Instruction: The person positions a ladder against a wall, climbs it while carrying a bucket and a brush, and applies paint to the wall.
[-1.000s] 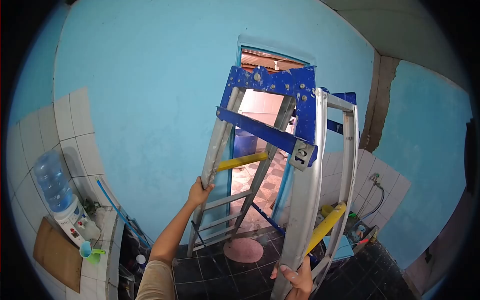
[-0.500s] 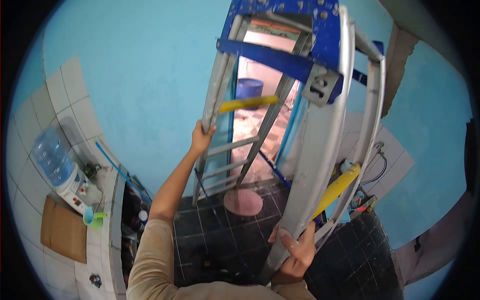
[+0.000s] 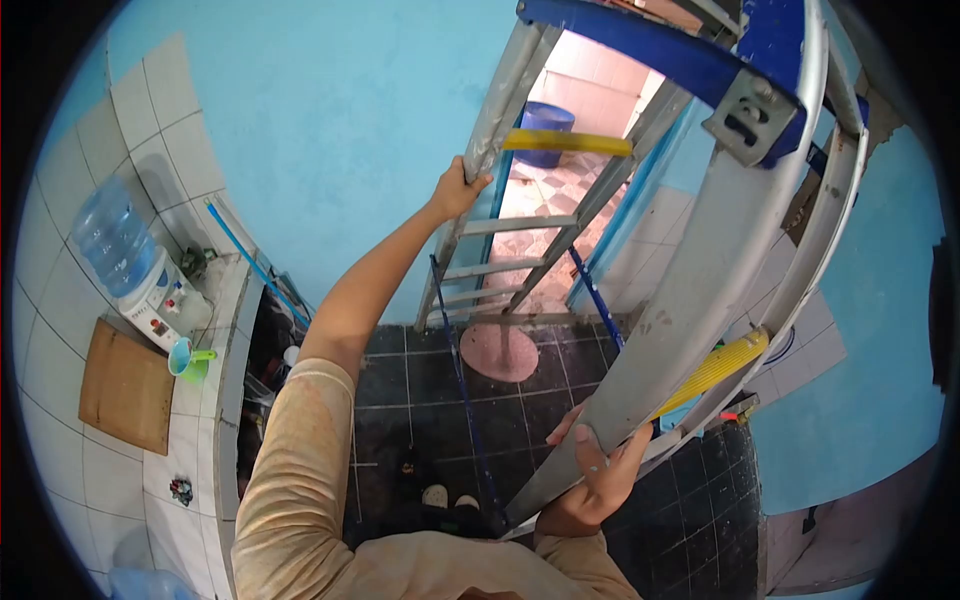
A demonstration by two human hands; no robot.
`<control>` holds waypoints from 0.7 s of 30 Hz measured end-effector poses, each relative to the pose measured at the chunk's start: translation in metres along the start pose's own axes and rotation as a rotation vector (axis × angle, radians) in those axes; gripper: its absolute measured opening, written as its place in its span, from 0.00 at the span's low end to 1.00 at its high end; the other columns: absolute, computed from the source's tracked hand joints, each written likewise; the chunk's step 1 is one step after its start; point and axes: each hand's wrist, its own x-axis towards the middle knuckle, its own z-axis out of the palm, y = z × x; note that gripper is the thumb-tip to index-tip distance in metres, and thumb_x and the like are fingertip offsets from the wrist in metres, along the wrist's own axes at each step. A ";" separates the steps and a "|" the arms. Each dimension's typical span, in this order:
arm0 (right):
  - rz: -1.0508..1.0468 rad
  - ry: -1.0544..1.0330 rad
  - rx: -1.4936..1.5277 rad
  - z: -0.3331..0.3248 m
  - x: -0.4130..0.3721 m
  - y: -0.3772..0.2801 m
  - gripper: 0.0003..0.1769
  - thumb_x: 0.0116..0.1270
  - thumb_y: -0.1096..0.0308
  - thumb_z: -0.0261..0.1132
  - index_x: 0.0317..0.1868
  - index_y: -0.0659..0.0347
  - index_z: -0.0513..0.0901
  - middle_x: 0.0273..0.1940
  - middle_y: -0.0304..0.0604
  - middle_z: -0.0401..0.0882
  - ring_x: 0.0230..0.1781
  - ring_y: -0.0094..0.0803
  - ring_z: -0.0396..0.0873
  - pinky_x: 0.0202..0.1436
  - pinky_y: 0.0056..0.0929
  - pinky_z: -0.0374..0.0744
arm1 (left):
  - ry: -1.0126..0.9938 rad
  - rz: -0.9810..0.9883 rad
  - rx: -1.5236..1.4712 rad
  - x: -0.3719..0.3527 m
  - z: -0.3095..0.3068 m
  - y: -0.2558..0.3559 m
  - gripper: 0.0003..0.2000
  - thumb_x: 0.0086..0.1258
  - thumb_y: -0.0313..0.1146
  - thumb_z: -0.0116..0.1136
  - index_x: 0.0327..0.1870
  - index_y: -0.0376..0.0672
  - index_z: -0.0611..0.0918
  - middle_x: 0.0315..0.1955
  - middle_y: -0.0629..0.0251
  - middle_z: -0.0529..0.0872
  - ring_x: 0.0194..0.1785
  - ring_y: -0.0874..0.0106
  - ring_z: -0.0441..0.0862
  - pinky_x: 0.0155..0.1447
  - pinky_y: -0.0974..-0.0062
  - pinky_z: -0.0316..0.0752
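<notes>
A metal stepladder (image 3: pixel 668 290) with blue top parts and yellow steps stands spread in front of me. My left hand (image 3: pixel 462 189) is wrapped round the far left rail, beside a yellow step (image 3: pixel 568 143). Lower down, my right hand (image 3: pixel 606 464) grips the broad near rail, its thumb on the face and fingertips showing at the far edge. A blue spreader bar (image 3: pixel 640 45) joins the two halves near the top, and a thin blue bar (image 3: pixel 466 390) runs low between them. The ladder's top is cut off by the frame.
A doorway (image 3: pixel 580 180) opens behind the ladder, with a blue barrel (image 3: pixel 544 133) beyond. A pink oval mat (image 3: pixel 499 352) lies on the black tiled floor (image 3: pixel 410 375). At left, a tiled counter (image 3: pixel 187 480) holds a water dispenser (image 3: pixel 160 300) and a green dipper (image 3: pixel 187 358).
The ladder and both hands gripping it appear higher and farther right in view, while the room has shifted too. Both hands keep their hold on the rails.
</notes>
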 end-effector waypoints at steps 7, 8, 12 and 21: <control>-0.005 0.024 0.005 -0.007 -0.008 -0.005 0.07 0.49 0.81 0.60 0.31 0.70 0.75 0.24 0.45 0.75 0.23 0.29 0.76 0.27 0.28 0.78 | -0.037 -0.066 0.140 -0.021 -0.017 0.014 0.26 0.62 0.52 0.60 0.43 0.34 0.70 0.29 0.53 0.82 0.35 0.62 0.82 0.40 0.68 0.75; -0.032 -0.069 0.043 -0.031 -0.009 0.000 0.10 0.46 0.82 0.61 0.32 0.70 0.74 0.24 0.45 0.75 0.22 0.30 0.76 0.26 0.28 0.78 | -0.041 -0.065 0.142 -0.026 -0.023 0.015 0.26 0.62 0.52 0.60 0.43 0.34 0.70 0.29 0.53 0.82 0.35 0.62 0.82 0.40 0.68 0.75; -0.149 0.094 0.219 -0.027 -0.014 -0.041 0.15 0.43 0.77 0.62 0.33 0.74 0.71 0.22 0.49 0.72 0.16 0.37 0.75 0.19 0.31 0.79 | 0.100 0.104 0.208 -0.062 -0.038 0.046 0.22 0.56 0.48 0.67 0.36 0.37 0.75 0.22 0.59 0.81 0.28 0.71 0.79 0.33 0.73 0.74; -0.039 -0.465 0.345 -0.095 0.012 -0.053 0.21 0.45 0.68 0.62 0.32 0.79 0.67 0.19 0.61 0.73 0.15 0.47 0.78 0.19 0.37 0.81 | 0.502 0.174 -0.148 -0.117 -0.107 0.069 0.16 0.53 0.38 0.73 0.35 0.37 0.81 0.22 0.71 0.80 0.25 0.83 0.72 0.30 0.82 0.69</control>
